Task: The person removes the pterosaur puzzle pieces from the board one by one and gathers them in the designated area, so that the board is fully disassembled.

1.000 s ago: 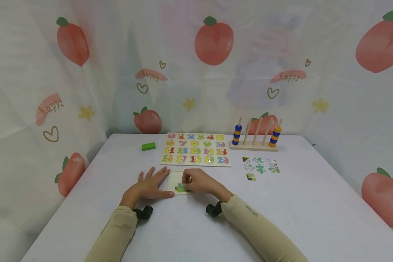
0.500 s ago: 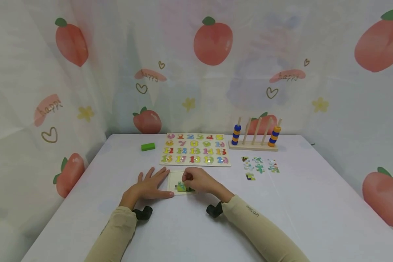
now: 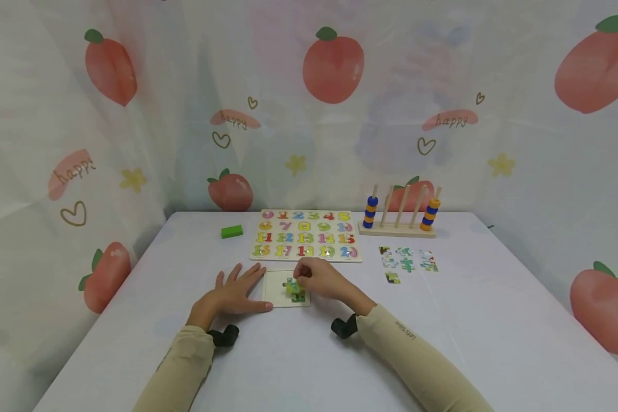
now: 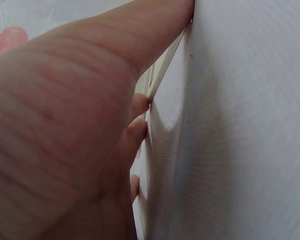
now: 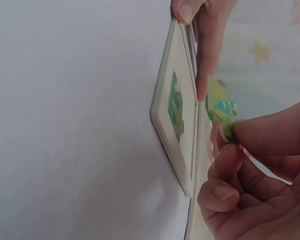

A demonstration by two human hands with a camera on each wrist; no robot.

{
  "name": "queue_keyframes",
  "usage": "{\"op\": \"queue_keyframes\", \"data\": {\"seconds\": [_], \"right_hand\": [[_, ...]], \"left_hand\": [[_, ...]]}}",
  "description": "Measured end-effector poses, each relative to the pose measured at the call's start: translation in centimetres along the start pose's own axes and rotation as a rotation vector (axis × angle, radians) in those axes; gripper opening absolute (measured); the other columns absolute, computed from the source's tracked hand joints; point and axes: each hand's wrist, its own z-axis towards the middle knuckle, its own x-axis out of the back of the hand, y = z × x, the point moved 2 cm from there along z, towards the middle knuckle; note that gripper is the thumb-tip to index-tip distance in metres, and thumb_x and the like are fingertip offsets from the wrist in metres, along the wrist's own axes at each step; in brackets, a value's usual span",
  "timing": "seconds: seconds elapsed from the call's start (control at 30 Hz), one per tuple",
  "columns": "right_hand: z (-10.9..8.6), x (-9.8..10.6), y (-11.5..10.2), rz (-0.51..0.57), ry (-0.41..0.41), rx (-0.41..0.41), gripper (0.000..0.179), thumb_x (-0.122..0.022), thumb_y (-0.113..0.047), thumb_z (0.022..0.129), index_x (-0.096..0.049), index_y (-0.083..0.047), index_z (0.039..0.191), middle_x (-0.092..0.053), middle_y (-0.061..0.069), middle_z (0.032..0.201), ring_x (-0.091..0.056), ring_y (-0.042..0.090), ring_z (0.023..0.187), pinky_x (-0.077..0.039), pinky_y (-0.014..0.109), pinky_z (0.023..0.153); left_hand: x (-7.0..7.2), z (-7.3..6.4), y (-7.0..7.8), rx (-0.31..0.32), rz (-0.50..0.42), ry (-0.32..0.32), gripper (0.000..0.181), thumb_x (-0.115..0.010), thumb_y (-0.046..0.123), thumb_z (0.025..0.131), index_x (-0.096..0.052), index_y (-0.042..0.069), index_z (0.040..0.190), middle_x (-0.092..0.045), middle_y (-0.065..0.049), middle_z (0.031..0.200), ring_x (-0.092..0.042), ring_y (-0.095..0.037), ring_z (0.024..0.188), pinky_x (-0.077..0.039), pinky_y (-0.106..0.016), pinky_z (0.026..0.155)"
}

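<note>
My right hand (image 3: 323,279) pinches a green jigsaw piece (image 5: 221,107) between thumb and finger, lifted above a small pale puzzle tray (image 3: 275,286). Inside the tray, at its near right corner, lies another green piece (image 3: 298,298); the right wrist view shows this piece (image 5: 175,106) flat in the recess. My left hand (image 3: 234,292) rests with spread, straight fingers at the tray's left side, the thumb on its near left corner and the forefinger by the far left one. The left wrist view is mostly filled by the palm and thumb (image 4: 140,35).
Several loose jigsaw pieces (image 3: 407,264) lie right of the tray. Behind stand a number board (image 3: 316,232) and a wooden peg rack (image 3: 397,232) with blue and orange beads. A green block (image 3: 232,232) sits at the far left. A printed curtain surrounds the white table.
My right hand has risen and shifted right, lifting the green jigsaw piece off the tray. The piece in the near right corner now shows more clearly. My left hand stays in place.
</note>
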Motion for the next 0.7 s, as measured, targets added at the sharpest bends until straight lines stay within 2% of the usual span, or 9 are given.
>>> {"op": "queue_keyframes", "data": {"seconds": [0.37,0.7], "right_hand": [[-1.0,1.2,0.9,0.028,0.054,-0.028,0.007,-0.063,-0.002,0.103,-0.069,-0.004,0.104,-0.065,0.001,0.094,-0.056,0.018,0.087,-0.049,0.033,0.079],[-1.8,2.8,2.3,0.064,0.115,-0.048,0.007,-0.062,-0.002,0.103,-0.069,-0.003,0.103,-0.066,0.004,0.096,-0.057,0.020,0.088,-0.049,0.035,0.079]], "left_hand": [[-0.5,0.4,-0.4,0.002,0.005,0.000,0.106,-0.072,0.071,0.089,-0.028,0.020,0.172,-0.015,-0.005,0.179,0.000,-0.044,0.163,0.009,-0.070,0.124],[0.1,-0.4,0.4,0.006,-0.014,0.006,0.106,-0.075,0.068,0.089,-0.031,0.019,0.171,-0.019,-0.007,0.178,-0.002,-0.045,0.162,0.007,-0.071,0.123]]}}
